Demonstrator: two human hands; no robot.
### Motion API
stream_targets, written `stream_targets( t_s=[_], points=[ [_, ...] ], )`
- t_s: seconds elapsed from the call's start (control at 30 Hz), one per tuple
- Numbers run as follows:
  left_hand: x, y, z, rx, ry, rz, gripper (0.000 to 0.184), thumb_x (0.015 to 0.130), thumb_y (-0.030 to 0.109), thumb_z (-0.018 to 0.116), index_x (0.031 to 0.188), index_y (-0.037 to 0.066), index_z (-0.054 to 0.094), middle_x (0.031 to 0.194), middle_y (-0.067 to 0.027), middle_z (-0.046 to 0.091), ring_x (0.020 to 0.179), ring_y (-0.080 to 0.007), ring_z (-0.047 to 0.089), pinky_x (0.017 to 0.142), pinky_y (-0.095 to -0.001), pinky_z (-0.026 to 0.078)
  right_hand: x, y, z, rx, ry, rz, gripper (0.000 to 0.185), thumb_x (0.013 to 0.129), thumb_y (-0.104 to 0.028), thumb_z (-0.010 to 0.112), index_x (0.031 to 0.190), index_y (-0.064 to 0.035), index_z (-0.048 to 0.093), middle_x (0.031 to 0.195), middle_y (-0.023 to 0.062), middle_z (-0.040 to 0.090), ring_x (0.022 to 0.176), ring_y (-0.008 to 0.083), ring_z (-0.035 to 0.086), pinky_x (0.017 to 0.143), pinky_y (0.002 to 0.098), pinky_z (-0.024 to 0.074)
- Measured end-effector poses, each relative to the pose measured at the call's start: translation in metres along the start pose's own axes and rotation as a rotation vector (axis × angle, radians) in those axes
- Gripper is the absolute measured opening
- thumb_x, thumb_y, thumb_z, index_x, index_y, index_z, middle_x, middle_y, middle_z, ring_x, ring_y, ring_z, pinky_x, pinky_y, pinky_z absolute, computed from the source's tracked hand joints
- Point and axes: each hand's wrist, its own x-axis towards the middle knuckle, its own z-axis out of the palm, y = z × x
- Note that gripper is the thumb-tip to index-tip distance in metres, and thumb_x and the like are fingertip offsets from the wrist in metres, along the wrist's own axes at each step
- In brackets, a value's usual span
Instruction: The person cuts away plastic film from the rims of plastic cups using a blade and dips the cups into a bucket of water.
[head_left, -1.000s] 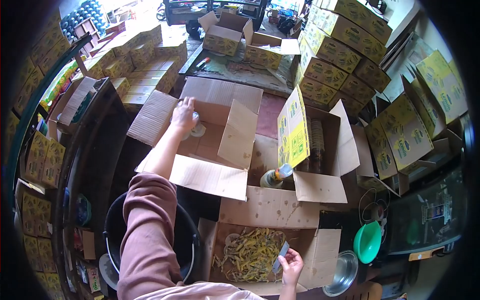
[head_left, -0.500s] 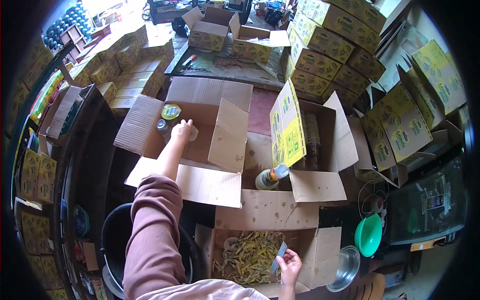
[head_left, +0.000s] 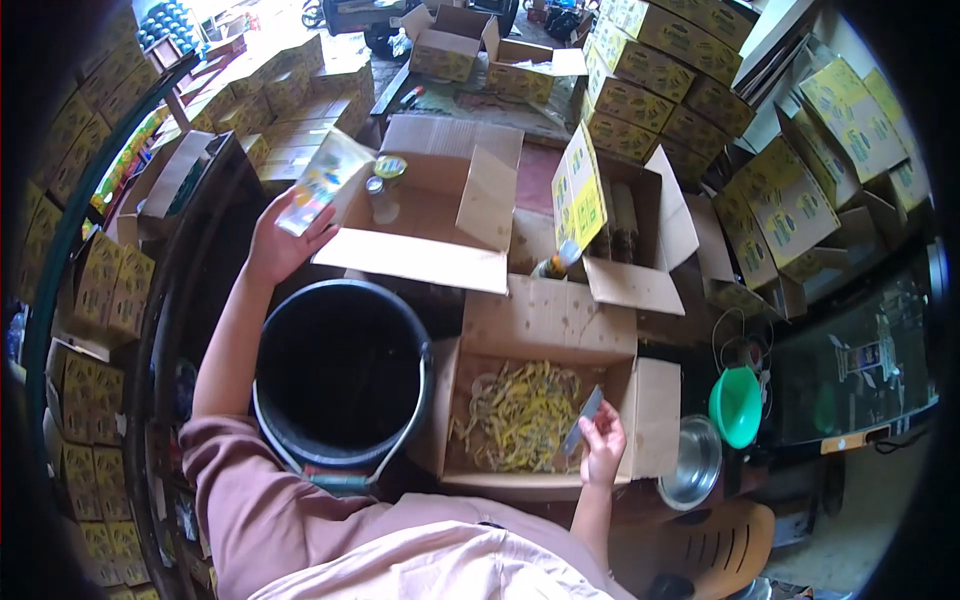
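My left hand (head_left: 285, 240) holds a clear plastic packet (head_left: 325, 180) with a coloured print, raised at the left flap of an open cardboard box (head_left: 430, 160). Inside that box stand a jar with a yellow-green lid (head_left: 390, 168) and a small clear bottle (head_left: 380, 197). Pinched in my right hand (head_left: 603, 440) is a flat grey strip (head_left: 584, 418), over the right side of a lower box (head_left: 550, 310). Yellow-green chilli-like pieces (head_left: 520, 410) lie in this lower box. A bottle (head_left: 557, 262) leans between the boxes.
A black bucket (head_left: 345, 370) stands at left, below my left hand. Beyond the lower box at right are a metal bowl (head_left: 690, 465) and a green bowl (head_left: 735, 407). Another open box (head_left: 640, 225) holds stacked items. Yellow cartons (head_left: 660, 80) are piled behind.
My left hand has come out of the box toward the left and now holds the plastic packet. The view has shifted, showing more of the bucket. My right hand still holds the strip.
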Motion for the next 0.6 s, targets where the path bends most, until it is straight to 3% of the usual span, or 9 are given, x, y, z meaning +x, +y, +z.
stream_targets(
  t_s=[0.07,0.13,0.17,0.2,0.33,0.47,0.53,0.6],
  points=[
    [-0.062,-0.010,0.000,-0.170,-0.195,-0.007,0.048,0.083,0.029,0.056,0.119,0.002,0.041,0.111,-0.0150,0.052,0.101,-0.0259,0.054,0.084,-0.0417,0.046,-0.005,0.000,-0.002,0.044,-0.009,0.032,0.037,0.075,0.005,0.060,0.110,-0.0019,0.052,0.092,0.0003,0.057,0.079,0.0076,0.055,0.073,0.0217,0.0477],
    [-0.114,-0.030,-0.010,-0.240,-0.230,0.043,0.051,0.081,0.028,0.058,0.120,0.001,0.040,0.110,-0.0155,0.052,0.100,-0.0263,0.054,0.082,-0.0400,0.047,-0.007,0.000,0.002,0.177,0.011,0.115,0.035,0.077,0.004,0.058,0.111,-0.0045,0.052,0.092,0.0005,0.058,0.080,0.0086,0.057,0.070,0.0216,0.0490],
    [-0.135,-0.041,-0.016,-0.291,-0.306,0.040,0.070,0.079,0.024,0.060,0.134,0.003,0.022,0.113,-0.0164,0.050,0.101,-0.0285,0.053,0.084,-0.0408,0.047,-0.007,0.000,0.005,0.206,0.007,0.134,0.035,0.078,0.004,0.058,0.111,-0.0046,0.052,0.092,0.0007,0.058,0.080,0.0086,0.057,0.070,0.0211,0.0490],
    [-0.154,-0.053,-0.013,-0.214,-0.320,0.103,0.076,0.079,0.022,0.060,0.137,0.004,0.015,0.114,-0.0169,0.048,0.099,-0.0281,0.053,0.082,-0.0421,0.049,-0.008,-0.001,0.006,0.237,0.013,0.151,0.034,0.078,0.004,0.058,0.111,-0.0047,0.052,0.092,0.0009,0.058,0.081,0.0086,0.057,0.069,0.0206,0.0490],
    [-0.203,-0.082,-0.008,-0.024,-0.281,0.172,0.073,0.076,0.017,0.057,0.136,0.003,0.017,0.121,-0.0158,0.041,0.101,-0.0295,0.052,0.083,-0.0466,0.047,-0.012,-0.008,0.000,0.257,0.028,0.099,0.035,0.076,0.003,0.060,0.109,-0.0055,0.053,0.088,-0.0007,0.056,0.080,0.0082,0.056,0.065,0.0197,0.0473],
    [-0.209,-0.122,-0.020,0.308,0.143,0.474,0.070,0.075,0.014,0.055,0.134,0.004,0.019,0.124,-0.0202,0.037,0.105,-0.0319,0.051,0.084,-0.0482,0.046,-0.014,-0.036,-0.064,0.099,0.318,-0.181,0.032,0.073,0.000,0.066,0.102,-0.0064,0.056,0.081,-0.0017,0.055,0.071,0.0059,0.053,0.059,0.0169,0.0410],
    [-0.207,-0.130,-0.027,0.373,0.298,0.541,0.067,0.077,0.014,0.055,0.133,0.005,0.020,0.123,-0.0201,0.038,0.105,-0.0315,0.051,0.085,-0.0480,0.046,0.006,-0.026,-0.143,-0.023,0.432,-0.408,0.035,0.073,0.001,0.065,0.106,-0.0052,0.054,0.085,-0.0006,0.059,0.070,0.0057,0.054,0.060,0.0170,0.0428],
    [-0.204,-0.130,-0.027,0.415,0.399,0.578,0.065,0.079,0.009,0.055,0.133,0.006,0.019,0.121,-0.0186,0.042,0.105,-0.0308,0.051,0.086,-0.0456,0.046,0.023,-0.015,-0.214,-0.340,0.723,-0.441,0.036,0.072,0.001,0.065,0.107,-0.0019,0.054,0.088,0.0032,0.061,0.074,0.0093,0.057,0.066,0.0208,0.0460]
  ],
)
